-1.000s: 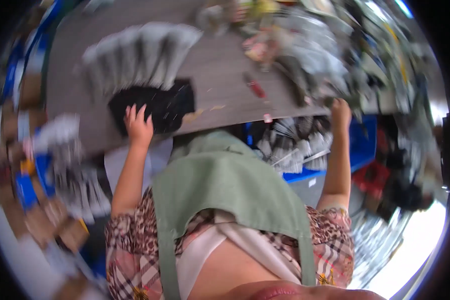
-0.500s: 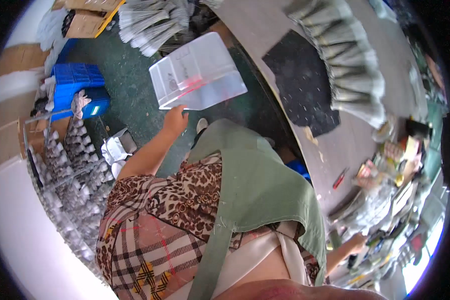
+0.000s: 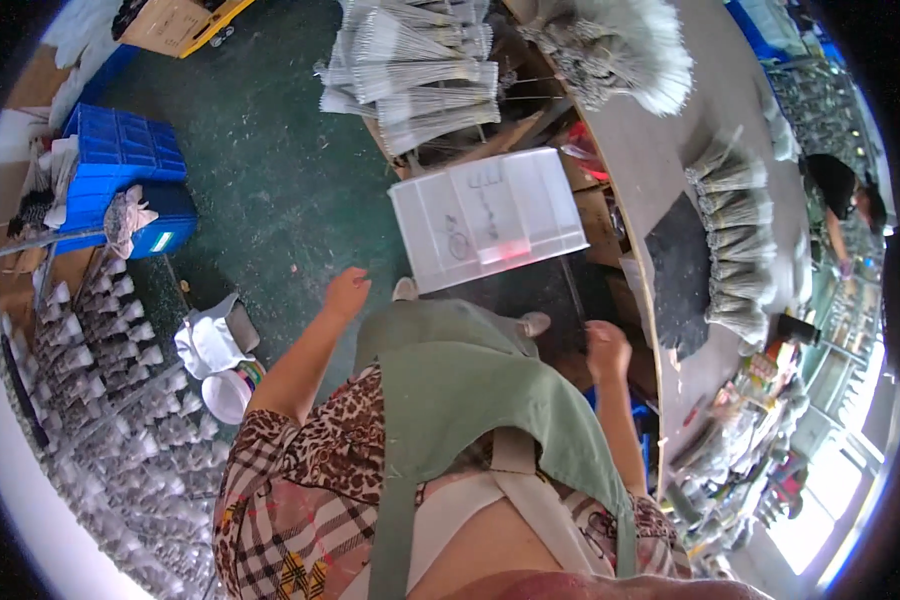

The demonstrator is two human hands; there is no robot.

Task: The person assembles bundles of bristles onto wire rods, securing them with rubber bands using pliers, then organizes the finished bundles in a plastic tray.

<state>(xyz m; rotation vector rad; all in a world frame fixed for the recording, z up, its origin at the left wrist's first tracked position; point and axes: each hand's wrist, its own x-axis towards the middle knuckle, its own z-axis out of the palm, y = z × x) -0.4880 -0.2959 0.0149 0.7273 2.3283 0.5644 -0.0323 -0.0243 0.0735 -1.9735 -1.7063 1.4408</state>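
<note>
Far to my left a blue plastic crate (image 3: 120,165) sits on the green floor (image 3: 270,190), a crumpled cloth (image 3: 128,212) draped over its front edge; below it, rows of grey bundled pieces (image 3: 100,350) run along the floor toward the lower left; a white bowl (image 3: 228,395) and a white rag (image 3: 205,340) lie just beside those rows.

My left hand (image 3: 347,293) hangs over the floor with the fingers loosely spread, holding nothing; it is near the lower left corner of the clear plastic bin (image 3: 485,215) but apart from it. The bin rests on the floor in front of my feet, just beside the counter's left edge, its open top facing me; something small and red shows through its bottom. Beyond it, fanned grey bundles (image 3: 420,80) are stacked on the floor at the top.

My green apron (image 3: 470,390) fills the middle, over a patterned shirt.

My right hand (image 3: 606,349) is curled, fingers drawn together, close by the counter's (image 3: 660,160) left edge; I cannot tell whether it pinches anything. On the counter a black mat (image 3: 678,260) lies at the near edge, with more grey bundles (image 3: 740,250) stacked along its right side; clutter crowds the counter's lower end; another person in black (image 3: 835,185) bends at the far right.
</note>
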